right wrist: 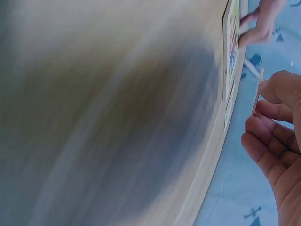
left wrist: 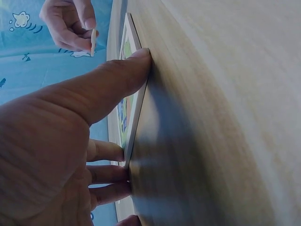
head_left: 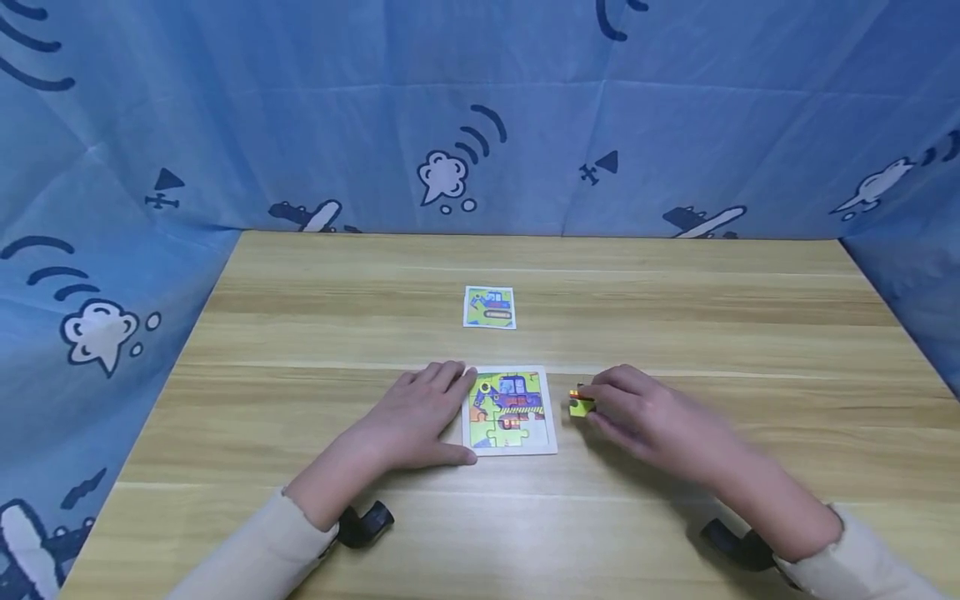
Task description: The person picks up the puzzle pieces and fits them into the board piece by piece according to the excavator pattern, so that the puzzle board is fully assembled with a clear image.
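A square jigsaw puzzle board with a white border lies on the table, partly filled with pieces showing an excavator; its lower right shows bare tray. My left hand rests along its left side. The thumb touches the near edge and the other fingers reach the left edge and far corner. To the right of the board, my right hand pinches a yellow-green puzzle piece between thumb and fingers. In the right wrist view that piece appears edge-on, raised off the table.
Beyond the board lies a small picture card of the same excavator. The wood-grain table ends at a blue patterned cloth behind and at both sides. Dark wrist devices sit at both cuffs.
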Tool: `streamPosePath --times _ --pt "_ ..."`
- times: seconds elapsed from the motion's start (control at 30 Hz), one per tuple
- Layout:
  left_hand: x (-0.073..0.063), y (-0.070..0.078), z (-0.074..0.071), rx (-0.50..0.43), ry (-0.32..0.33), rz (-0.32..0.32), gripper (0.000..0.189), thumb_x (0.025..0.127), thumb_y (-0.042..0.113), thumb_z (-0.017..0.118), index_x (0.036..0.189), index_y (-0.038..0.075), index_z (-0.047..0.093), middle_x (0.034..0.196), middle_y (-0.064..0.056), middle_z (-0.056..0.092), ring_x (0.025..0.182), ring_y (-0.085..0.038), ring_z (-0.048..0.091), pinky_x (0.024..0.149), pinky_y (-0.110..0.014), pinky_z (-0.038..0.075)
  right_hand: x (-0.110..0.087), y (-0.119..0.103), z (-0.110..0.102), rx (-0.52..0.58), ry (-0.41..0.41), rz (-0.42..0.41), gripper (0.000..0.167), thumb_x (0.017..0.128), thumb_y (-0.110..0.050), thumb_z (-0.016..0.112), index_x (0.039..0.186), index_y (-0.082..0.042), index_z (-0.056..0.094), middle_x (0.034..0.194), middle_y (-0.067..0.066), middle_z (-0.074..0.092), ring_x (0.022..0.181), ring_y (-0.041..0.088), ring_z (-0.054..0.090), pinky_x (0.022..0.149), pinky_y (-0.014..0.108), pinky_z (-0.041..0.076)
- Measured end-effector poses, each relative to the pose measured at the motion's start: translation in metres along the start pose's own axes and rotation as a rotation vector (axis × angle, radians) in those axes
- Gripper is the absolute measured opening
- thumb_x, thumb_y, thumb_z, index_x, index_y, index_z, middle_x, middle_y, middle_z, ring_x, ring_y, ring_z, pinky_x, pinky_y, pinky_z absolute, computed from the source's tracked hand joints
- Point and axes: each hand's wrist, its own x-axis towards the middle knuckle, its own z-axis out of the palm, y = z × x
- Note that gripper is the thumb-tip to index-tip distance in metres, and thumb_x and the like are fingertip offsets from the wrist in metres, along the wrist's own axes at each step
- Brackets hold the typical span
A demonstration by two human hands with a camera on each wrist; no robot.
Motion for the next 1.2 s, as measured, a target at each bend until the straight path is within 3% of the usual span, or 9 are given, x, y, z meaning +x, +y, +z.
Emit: streamPosePath --times 0.37,0.77,1.2 --pt "0.001 0.0 0.001 -0.006 0.002 -0.004 0.104 0.087 0.059 0.078 0.165 0.009 0.031 0.17 -0.014 0.033 0.157 -0.031 0.033 0.126 -0.06 0.032 0.012 -0.028 0.013 0.083 -0.11 -0.034 0.031 0.087 -0.016 0.084 0.116 -0.009 0.078 0.105 0.001 0.072 0.092 0.008 0.068 0.079 0.027 0.063" --pt "0.001 -0.001 0.002 0.01 0.005 -0.003 0.105 0.087 0.06 0.078 0.165 0.009 0.03 0.17 -0.014 0.032 0.157 -0.032 0.033 0.126 -0.059 0.033 0.022 -0.035 0.02 0.091 -0.204 -0.05 0.03 0.093 -0.02 0.079 0.121 -0.011 0.076 0.112 0.0 0.074 0.099 0.01 0.07 0.085 0.03 0.063" --pt "0.001 -0.002 0.002 0.012 0.011 0.009 0.105 0.088 0.061 0.077 0.165 0.008 0.031 0.17 -0.015 0.033 0.157 -0.032 0.033 0.125 -0.06 0.033 0.027 -0.038 0.026 0.034 -0.171 -0.076 0.025 0.091 -0.018 0.081 0.113 -0.007 0.079 0.104 0.002 0.072 0.092 0.01 0.068 0.079 0.025 0.062"
